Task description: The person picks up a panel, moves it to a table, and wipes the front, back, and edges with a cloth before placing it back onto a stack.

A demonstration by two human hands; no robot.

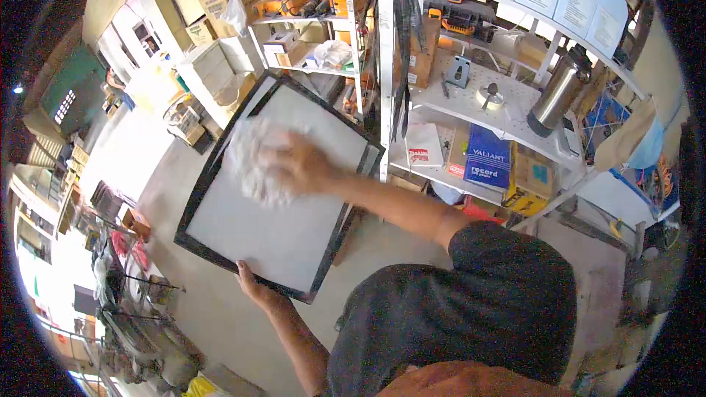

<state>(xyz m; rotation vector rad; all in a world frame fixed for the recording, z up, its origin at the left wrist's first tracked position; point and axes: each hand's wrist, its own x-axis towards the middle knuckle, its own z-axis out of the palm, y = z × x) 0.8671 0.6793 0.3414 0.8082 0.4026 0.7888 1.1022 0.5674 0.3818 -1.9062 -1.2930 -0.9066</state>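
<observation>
A rectangular panel (250,231) with a pale, smooth face and a black frame is tilted in front of me. My left hand (257,288) grips its lower edge, the thumb lying over the black frame and the other fingers hidden behind it. Pressed to the upper part of the pale face is a crumpled white cloth (254,165), bunched under my right hand (305,167). Both the cloth and that hand are smeared by motion, but the fingers are closed on the cloth. What supports the panel from behind is mostly hidden.
White shelves (507,121) on the right hold a steel flask (560,95), a blue record book (487,158) and a yellow box (529,180). Another rack (305,20) with orange tools stands behind the panel. Clutter (140,294) lines the left, and a person (118,88) is far off.
</observation>
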